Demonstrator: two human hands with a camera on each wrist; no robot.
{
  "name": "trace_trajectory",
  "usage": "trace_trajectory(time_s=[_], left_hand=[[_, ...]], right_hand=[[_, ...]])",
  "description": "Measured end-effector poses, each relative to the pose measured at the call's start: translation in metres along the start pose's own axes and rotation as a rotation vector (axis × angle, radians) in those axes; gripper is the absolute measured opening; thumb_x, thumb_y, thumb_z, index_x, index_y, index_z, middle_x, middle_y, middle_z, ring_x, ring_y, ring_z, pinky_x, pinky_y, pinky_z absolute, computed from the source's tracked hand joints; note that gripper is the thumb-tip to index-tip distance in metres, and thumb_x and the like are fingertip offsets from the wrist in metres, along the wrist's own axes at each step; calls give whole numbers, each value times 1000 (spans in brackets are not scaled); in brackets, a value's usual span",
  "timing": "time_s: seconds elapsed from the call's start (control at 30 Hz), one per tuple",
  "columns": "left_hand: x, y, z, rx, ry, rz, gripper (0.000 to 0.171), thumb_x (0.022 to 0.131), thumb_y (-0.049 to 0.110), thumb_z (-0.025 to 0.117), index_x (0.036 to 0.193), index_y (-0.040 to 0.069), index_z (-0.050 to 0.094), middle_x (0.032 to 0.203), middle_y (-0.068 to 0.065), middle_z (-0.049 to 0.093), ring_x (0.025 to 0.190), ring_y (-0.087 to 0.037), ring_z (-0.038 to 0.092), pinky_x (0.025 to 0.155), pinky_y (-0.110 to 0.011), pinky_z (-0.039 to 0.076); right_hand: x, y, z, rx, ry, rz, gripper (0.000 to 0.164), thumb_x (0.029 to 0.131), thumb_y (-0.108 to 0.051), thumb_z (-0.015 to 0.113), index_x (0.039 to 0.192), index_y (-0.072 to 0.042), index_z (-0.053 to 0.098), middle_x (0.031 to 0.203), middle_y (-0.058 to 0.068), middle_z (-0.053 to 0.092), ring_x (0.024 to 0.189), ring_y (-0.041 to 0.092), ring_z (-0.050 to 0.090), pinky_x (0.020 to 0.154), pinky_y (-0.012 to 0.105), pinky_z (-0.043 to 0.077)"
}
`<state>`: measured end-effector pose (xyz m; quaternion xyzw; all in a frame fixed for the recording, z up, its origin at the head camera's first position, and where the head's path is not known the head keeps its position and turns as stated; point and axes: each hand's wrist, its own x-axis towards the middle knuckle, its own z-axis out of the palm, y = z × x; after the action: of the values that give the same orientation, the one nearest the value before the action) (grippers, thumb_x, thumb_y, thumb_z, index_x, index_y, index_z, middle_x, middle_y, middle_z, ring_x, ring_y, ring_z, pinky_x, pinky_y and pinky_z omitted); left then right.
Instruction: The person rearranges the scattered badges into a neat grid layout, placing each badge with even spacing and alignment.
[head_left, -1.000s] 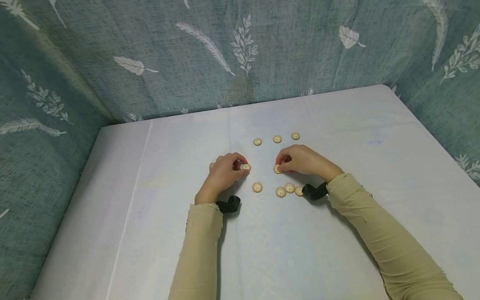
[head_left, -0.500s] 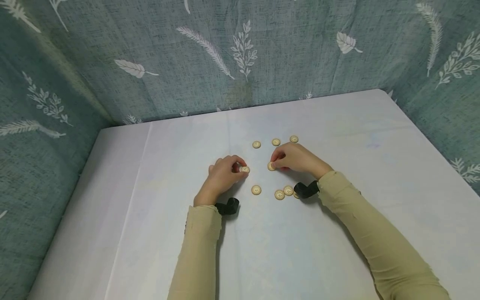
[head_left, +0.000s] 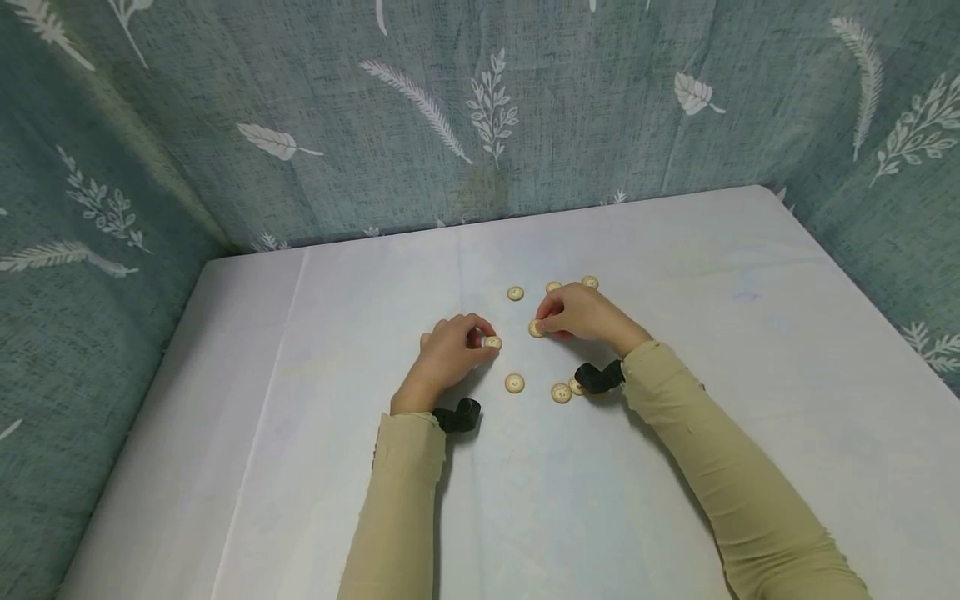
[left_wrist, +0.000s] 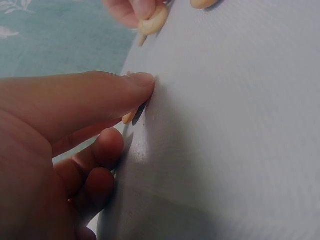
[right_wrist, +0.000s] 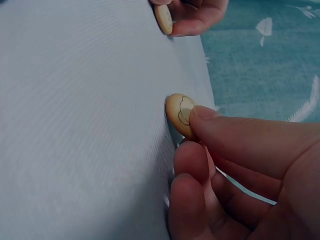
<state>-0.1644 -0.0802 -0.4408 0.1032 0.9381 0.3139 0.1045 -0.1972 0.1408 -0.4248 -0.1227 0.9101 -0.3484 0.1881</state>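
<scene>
My left hand [head_left: 447, 354] rests low over the table, thumb and index finger pinching a small round tan disc [head_left: 492, 342] with a face drawn on it. In the left wrist view the thumb hides most of that disc [left_wrist: 129, 118]. To its right and slightly farther back, my right hand [head_left: 587, 315] pinches a similar disc [head_left: 536, 328] by its edge. The right wrist view shows this disc [right_wrist: 180, 115] tilted, with a dark outline drawing on its face. The remaining fingers of both hands are bent beneath.
Behind the right hand lies a row of three discs, the left one [head_left: 515, 293] uncovered. Nearer, a single disc [head_left: 514, 383] lies apart from a cluster [head_left: 561, 393] partly covered by the right wrist's black camera [head_left: 598, 377]. A green leaf-patterned curtain [head_left: 337, 183] borders the white table [head_left: 315, 500].
My right hand has slid left and slightly back with its disc, toward the left hand. Its wrist camera now covers more of the near cluster. The left hand has stayed nearly still.
</scene>
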Motion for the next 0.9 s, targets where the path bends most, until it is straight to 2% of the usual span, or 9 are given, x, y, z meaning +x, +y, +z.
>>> trace_trajectory(time_s=[0.27, 0.43, 0.9], left_hand=[[-1, 0, 1, -3, 0, 11, 21, 79, 32, 66, 97, 24, 59, 78, 3, 51, 78, -17, 41, 72, -37, 22], [-1, -1, -1, 3, 6, 15, 20, 80, 33, 66, 96, 24, 59, 78, 3, 51, 78, -17, 42, 73, -38, 23], [-2, 1, 0, 19, 6, 7, 20, 80, 33, 66, 96, 24, 58, 77, 3, 51, 77, -17, 42, 72, -38, 23]], right_hand=[[4, -1, 1, 77, -9, 32, 14, 82, -23, 65, 87, -10, 65, 66, 4, 57, 58, 16, 52, 55, 28, 41], [5, -2, 3, 96, 17, 30, 15, 82, -23, 65, 89, -10, 65, 69, 5, 58, 59, 17, 52, 55, 28, 43], [7, -3, 9, 67, 77, 22, 14, 83, -22, 64, 92, -11, 64, 77, 5, 57, 62, 18, 53, 54, 29, 44]])
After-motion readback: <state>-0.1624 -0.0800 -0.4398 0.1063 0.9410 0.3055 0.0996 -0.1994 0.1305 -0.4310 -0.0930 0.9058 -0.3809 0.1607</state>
